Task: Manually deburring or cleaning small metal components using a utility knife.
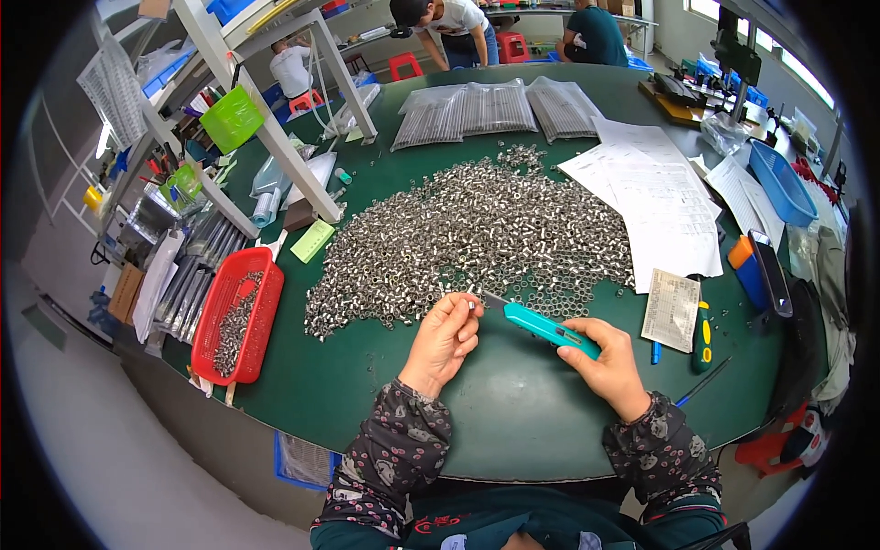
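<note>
Clear plastic packages of thin metal rods (pixel 500 108) lie side by side at upper centre of the frame. White printed sheets (pixel 655 197) spread across the right, with a small printed slip (pixel 671 309) below them. A dark-screened phone (pixel 770 271) rests at the right edge; brown cardboard boxes (pixel 126 291) sit at far left.

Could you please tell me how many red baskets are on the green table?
1: a red basket sits at the table's left edge, left of the left hand, partly filled with small metal pieces. Others may be hidden on the shelving.
</note>
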The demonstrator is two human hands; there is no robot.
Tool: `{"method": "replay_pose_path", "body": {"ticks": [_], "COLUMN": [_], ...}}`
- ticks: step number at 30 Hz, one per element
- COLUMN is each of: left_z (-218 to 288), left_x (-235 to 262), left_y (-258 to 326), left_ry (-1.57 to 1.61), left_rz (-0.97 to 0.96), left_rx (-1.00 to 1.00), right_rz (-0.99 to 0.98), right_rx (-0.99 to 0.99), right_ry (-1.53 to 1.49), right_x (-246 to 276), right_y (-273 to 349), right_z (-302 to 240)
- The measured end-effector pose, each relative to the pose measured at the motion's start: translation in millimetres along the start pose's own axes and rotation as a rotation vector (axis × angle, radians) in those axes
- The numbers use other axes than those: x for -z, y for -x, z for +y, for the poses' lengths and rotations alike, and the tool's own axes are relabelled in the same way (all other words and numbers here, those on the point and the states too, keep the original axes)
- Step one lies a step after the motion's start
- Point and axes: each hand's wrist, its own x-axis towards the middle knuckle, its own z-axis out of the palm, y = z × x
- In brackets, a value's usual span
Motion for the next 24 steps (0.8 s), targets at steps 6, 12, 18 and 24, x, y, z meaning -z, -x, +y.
{"method": "replay_pose_path", "body": {"ticks": [6,12,18,24], "left_z": [1.4,1.0,-0.4,-1.7], "left_x": [-5.5,-3.7,-2.8,-0.9], "left_y": [1.3,0.5,1.3,1.8], "left_ry": [-0.114,-0.148,-0.138,-0.147], "left_rz": [0.023,0.052,0.037,0.040], "left_rx": [-0.043,-0.043,-0.018,0.004], "right_rz": [-0.063,-0.122,-0.124,-0.110], "right_rx": [-0.025,-0.083,-0.035,-0.019], "right_ry": [0.007,-0.017,-0.011,0.071], "right_x": [-0.4,0.2,-0.8,-0.4], "right_y": [0.3,0.7,2.0,2.1], "right_z": [2.0,0.4,5.3,7.3]}}
